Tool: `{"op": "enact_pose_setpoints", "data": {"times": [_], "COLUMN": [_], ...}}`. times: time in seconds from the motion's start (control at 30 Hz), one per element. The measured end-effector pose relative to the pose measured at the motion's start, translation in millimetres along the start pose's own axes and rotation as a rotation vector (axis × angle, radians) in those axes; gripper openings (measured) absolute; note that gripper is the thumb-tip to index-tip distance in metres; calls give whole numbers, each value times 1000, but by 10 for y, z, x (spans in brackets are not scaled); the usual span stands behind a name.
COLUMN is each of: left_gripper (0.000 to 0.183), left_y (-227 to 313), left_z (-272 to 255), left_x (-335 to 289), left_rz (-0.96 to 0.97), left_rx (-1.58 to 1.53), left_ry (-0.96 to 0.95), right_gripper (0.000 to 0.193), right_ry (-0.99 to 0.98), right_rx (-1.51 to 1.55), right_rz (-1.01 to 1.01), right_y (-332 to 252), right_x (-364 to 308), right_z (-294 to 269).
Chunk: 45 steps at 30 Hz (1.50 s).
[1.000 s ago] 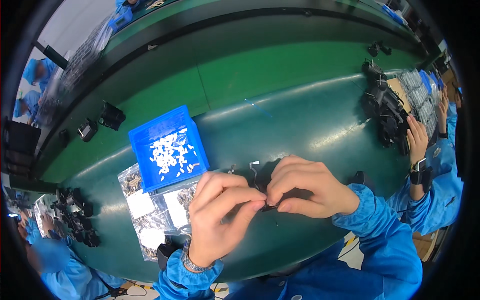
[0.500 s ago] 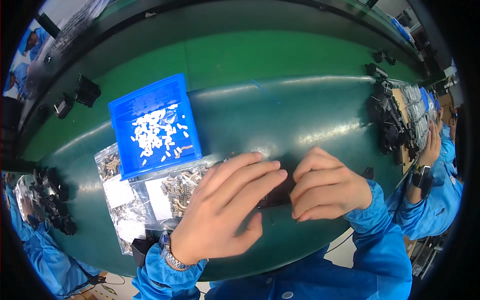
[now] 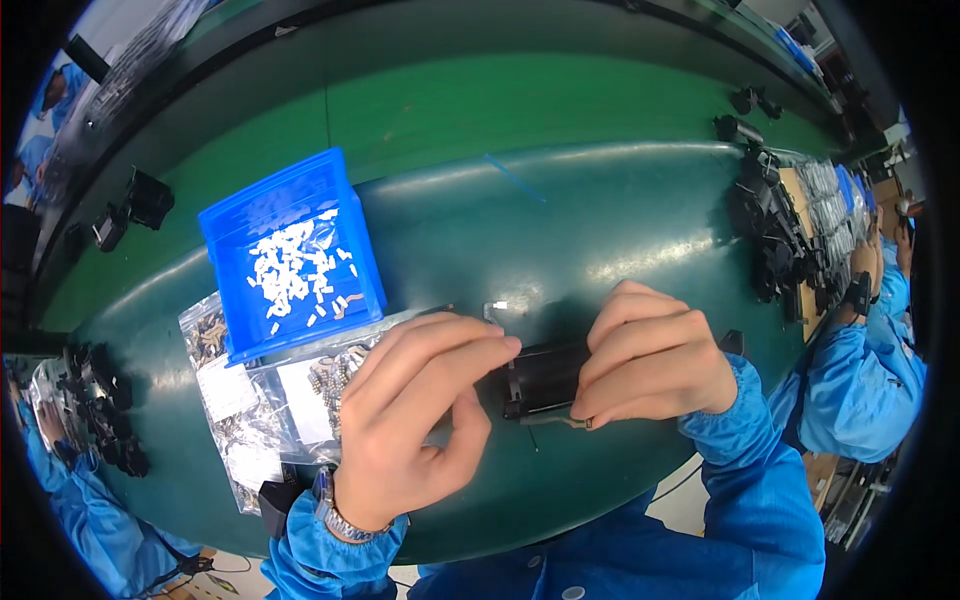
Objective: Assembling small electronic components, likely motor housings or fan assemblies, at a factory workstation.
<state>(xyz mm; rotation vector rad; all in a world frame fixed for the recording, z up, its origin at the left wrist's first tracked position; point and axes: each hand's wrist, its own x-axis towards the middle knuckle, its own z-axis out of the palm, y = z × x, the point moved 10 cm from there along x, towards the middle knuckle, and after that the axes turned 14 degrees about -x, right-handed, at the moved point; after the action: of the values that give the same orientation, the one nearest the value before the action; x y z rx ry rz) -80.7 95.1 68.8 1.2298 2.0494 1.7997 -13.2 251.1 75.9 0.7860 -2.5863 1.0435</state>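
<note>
A black box-shaped part (image 3: 550, 378) lies on the green table between my hands. My right hand (image 3: 655, 358) is closed at its right side, thumb and fingertips pinching the end of a thin brownish flex cable (image 3: 558, 420) along the part's near edge. My left hand (image 3: 410, 420) hovers at the part's left side, holding nothing, with a gap between thumb and curved fingers. Just beyond its fingertips, a small white connector (image 3: 497, 306) on a short lead rests on the table. The part's right end is hidden behind my right hand.
A blue bin (image 3: 370, 255) of small white pieces stands at left. Clear bags (image 3: 240, 425) of small flex cables lie beneath and before it. Black parts (image 3: 775, 235) are heaped at right, near a co-worker's sleeve (image 3: 855, 370); more black parts (image 3: 105, 410) sit far left.
My left hand has drawn back left and its fingers have come off the black part, uncovering it and the white connector. My right hand stays at the right side, with the flex cable now showing.
</note>
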Motion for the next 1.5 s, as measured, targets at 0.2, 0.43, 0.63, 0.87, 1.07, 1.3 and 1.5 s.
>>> {"op": "enact_pose_setpoints", "data": {"times": [0.2,0.43,0.63,0.87,1.07,1.3,1.5], "left_gripper": [63,72,76,77,77,76,73], "left_y": [-99,-91,-134,-165,-164,-176,-165], "left_z": [165,320,351,393,395,402,390], "left_x": [-7,-89,-96,-108,-111,-108,-107], "left_rz": [-84,-141,-116,-112,-119,-119,-120], "left_rx": [2,84,101,117,112,109,114], "left_ry": [-188,-324,-346,-375,-380,-377,-371], "right_gripper": [18,21,23,22,21,21,22], "right_ry": [-18,-59,-65,-58,-22,-17,-55], "right_rx": [-87,-196,-148,-149,-170,-159,-187], "right_rz": [-29,-93,-97,-88,-113,-96,-65], "right_y": [-26,-136,-152,-140,-149,-154,-103], "right_x": [-20,-7,2,2,-7,10,7], "right_z": [-22,-8,0,2,-16,-58,-21]}}
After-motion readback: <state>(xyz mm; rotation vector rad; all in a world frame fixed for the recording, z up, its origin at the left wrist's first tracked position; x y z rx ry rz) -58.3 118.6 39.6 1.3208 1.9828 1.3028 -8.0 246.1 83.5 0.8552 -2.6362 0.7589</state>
